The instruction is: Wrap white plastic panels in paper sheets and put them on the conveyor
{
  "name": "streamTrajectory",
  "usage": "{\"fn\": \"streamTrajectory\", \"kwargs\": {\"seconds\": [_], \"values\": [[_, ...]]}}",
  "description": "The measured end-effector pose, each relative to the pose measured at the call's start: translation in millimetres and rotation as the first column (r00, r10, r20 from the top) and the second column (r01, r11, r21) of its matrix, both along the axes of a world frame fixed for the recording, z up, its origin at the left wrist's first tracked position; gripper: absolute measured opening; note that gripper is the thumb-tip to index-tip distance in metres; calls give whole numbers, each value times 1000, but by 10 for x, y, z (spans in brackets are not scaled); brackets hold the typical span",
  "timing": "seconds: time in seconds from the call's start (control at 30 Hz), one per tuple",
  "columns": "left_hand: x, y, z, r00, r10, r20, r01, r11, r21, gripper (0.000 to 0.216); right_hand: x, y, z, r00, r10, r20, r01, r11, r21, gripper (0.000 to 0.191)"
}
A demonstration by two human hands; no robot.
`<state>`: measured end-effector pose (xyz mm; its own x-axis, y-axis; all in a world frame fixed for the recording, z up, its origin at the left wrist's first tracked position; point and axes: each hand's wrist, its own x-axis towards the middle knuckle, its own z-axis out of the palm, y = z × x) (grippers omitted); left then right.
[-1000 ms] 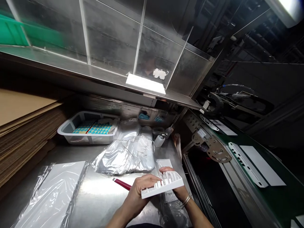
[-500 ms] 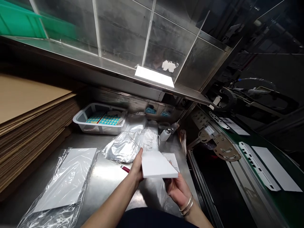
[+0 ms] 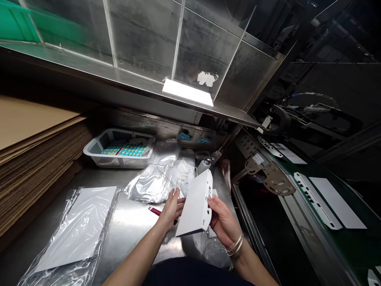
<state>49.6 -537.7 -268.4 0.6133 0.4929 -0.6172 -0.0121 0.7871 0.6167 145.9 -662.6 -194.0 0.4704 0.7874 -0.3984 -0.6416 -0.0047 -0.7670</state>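
Observation:
A white panel (image 3: 193,204) is held tilted above the metal bench, with a row of port cut-outs along its right edge. My right hand (image 3: 222,218) grips that edge, thumb on the cut-out side. My left hand (image 3: 171,210) is open beside the panel's left edge, fingers apart; whether the fingertips touch it I cannot tell. A dark red tool (image 3: 154,211) lies on the bench, partly hidden behind my left hand. Clear plastic bags (image 3: 153,182) are piled beyond my hands. A white pump bottle (image 3: 204,166) stands just behind the panel.
Left on the bench (image 3: 131,234) lies a white sheet in clear plastic (image 3: 80,226), near stacked cardboard (image 3: 35,167). A grey basket (image 3: 119,161) holds blue-dot sticker sheets. A shelf (image 3: 131,81) crosses above. On the right, a green conveyor (image 3: 354,248) carries white panels (image 3: 315,200).
The panel has turned from nearly flat to steeply tilted, bringing its cut-out edge into view on the right. My left hand has let go and opened; my right hand has moved up its edge.

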Motion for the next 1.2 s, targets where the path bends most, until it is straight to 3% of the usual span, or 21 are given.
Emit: {"fn": "streamTrajectory", "kwargs": {"seconds": [0.07, 0.17, 0.63, 0.73, 0.83, 0.9, 1.0, 1.07, 1.13, 1.2], "values": [[-40, -28, 5, 999, -25, 38, 23, 998, 53, 72, -50, -13, 5, 984, 55, 169, -54, 998, -11, 20], [-75, -91, 56, 988, -102, 118, 86, 987, 133, 66, -101, -21, -9, 952, 103, 289, -101, 995, -21, 23], [-135, -183, 131, 963, -185, 194, 147, 970, 194, 66, -148, -2, -59, 913, 192, 360, -204, 979, -4, 21], [-180, -250, 130, 939, -262, 224, 193, 938, 287, 73, -158, -6, -68, 912, 182, 369, -195, 981, -4, 22], [-309, -353, 101, 898, -346, 272, 198, 869, 453, 98, -200, 25, -126, 903, 196, 384, -204, 979, -19, 23], [-475, -383, 65, 892, -341, 296, 182, 872, 454, 106, -210, 99, -232, 869, 271, 413, -271, 961, -60, 26], [-848, -315, 4, 958, -199, 207, 118, 930, 348, 101, -90, 327, -492, 716, 362, 597, -294, 932, -213, 34], [-1127, -210, -22, 996, -65, 68, 42, 951, 305, 98, 112, 545, -686, 494, 359, 792, -128, 931, -343, 28], [-1361, -93, -22, 997, 63, -49, -46, 955, 294, 97, 382, 784, -849, 283, 376, 882, 56, 912, -407, 22], [-1507, 0, 8, 983, 153, -103, -117, 949, 294, 97, 654, 1012, -966, 204, 430, 880, 145, 875, -461, 21]]}}
